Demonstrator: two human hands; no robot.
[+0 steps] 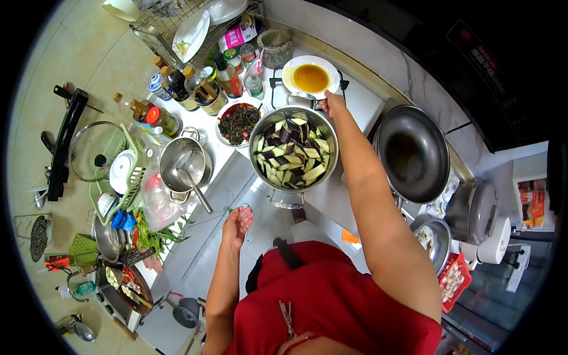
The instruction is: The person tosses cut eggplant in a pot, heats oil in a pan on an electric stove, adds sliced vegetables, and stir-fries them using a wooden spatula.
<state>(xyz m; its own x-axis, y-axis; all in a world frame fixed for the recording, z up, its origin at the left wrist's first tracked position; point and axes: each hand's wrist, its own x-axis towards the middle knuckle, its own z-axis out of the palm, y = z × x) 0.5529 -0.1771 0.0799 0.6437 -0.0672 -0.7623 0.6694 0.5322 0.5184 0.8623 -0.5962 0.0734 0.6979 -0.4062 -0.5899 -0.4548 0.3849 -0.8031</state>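
Observation:
My right hand (333, 103) grips the near edge of a white plate (289, 72) that holds a pool of amber-brown liquid (311, 78). The plate is at the back of the stove, just beyond a steel pot (253, 149). Cut eggplant pieces (293, 151), purple-skinned with pale flesh, fill this two-handled pot. Palm up and with nothing in it, my left hand (238, 226) is low and to the left of the pot, its fingers loosely apart. Left of the pot stands a bowl of dark shredded food (238, 123) in reddish liquid.
A black wok (411, 154) with some oil sits on the right. On the left are a smaller steel pot (182, 163) with a ladle, sauce bottles (204, 92), a green dish rack (133, 160) and leafy greens (157, 234). A red basket (454, 283) lies at lower right.

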